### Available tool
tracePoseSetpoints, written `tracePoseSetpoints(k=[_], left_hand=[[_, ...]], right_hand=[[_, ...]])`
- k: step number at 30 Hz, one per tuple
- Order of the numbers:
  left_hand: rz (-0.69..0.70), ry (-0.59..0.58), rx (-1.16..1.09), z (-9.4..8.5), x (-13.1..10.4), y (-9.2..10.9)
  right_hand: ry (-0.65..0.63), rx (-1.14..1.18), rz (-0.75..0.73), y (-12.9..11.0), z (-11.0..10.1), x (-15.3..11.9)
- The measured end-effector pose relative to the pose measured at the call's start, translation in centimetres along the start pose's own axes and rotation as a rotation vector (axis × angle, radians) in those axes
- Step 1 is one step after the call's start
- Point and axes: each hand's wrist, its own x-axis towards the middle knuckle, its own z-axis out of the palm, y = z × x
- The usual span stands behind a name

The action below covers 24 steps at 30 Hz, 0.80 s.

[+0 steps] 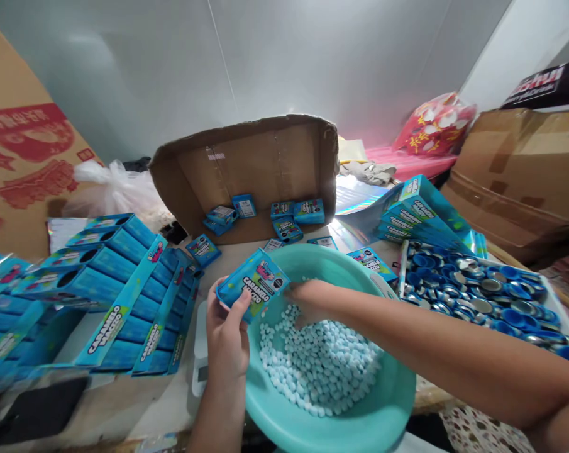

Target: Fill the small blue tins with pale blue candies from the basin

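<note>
Candy box [253,283] pinched in left hand [227,336] over near-left rim of teal basin [383,415], long axis tilted up-right toward right hand [303,302], just beside, fingers curled down into pale blue candies [319,365].

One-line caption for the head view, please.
Left hand holds a small blue box over a teal basin while the right hand reaches into pale blue candies.

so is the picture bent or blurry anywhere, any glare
Head view: wide-lens bend curves the cardboard box and the edges; the right hand in the bowl is slightly blurred; soft glare on the wall and the shiny caps.
</note>
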Motion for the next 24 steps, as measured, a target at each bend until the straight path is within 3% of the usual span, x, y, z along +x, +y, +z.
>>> tracePoseSetpoints(k=[4, 15, 19, 24], left_hand=[[-0.023, -0.036, 0.007, -0.3, 0.0, -0.2], [-0.03, -0.071, 0.005, -0.3, 0.0, -0.1], [-0.003, -0.08, -0.043, -0.3, 0.1, 0.0], [0.0, -0.014, -0.075, -0.5, 0.3, -0.2]], right_hand=[[-0.107, 0.018, -0.019, -0.1, -0.5, 0.0], [-0.237, 0.121, -0.076, -0.9, -1.3, -0.7], [-0.424, 0.274, -0.131, -0.9, -0.8, -0.5], [-0.776, 0.561, -0.151, -1.8, -1.1, -0.9]])
